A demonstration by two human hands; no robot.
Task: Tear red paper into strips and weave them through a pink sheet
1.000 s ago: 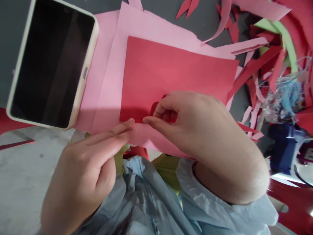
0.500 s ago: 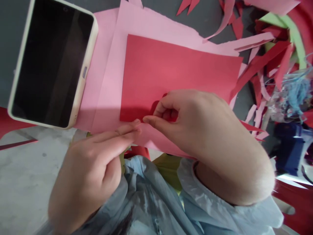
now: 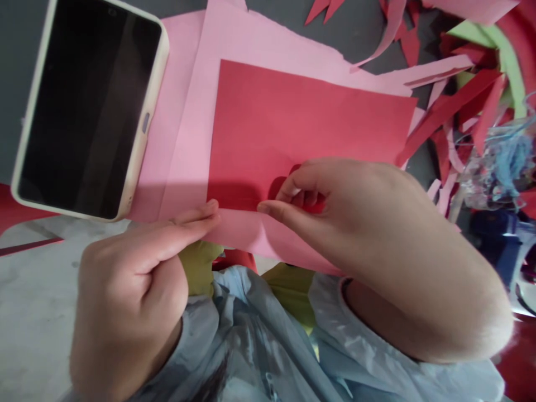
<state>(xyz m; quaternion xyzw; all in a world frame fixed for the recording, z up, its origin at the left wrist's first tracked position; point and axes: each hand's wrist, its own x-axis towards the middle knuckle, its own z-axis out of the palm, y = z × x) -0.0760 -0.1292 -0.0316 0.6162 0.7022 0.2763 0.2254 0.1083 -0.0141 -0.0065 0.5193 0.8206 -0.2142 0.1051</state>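
Observation:
A rectangular sheet of red paper (image 3: 318, 120) lies on larger pink paper (image 3: 188, 139). With thumb and bent fingers, my right hand (image 3: 352, 206) pinches the red sheet's near edge, left of its middle. The other right fingers curl over the sheet, and the forearm hides its near right part. My left hand (image 3: 146, 268) touches the near left corner of the red sheet with stretched fingertips. Its thumb is tucked below, and nothing shows in its grasp.
A phone (image 3: 87, 106) in a pale case rests at the left, partly over the pink paper. Red, pink and green paper scraps (image 3: 481, 84) are heaped at the right, near a clear plastic bag (image 3: 502, 162) and a dark blue object (image 3: 496, 240). The grey tabletop (image 3: 285, 22) shows behind.
My left hand has slid left to the red sheet's corner. My right hand has shifted right along the near edge, so the hands are farther apart. The papers have barely moved.

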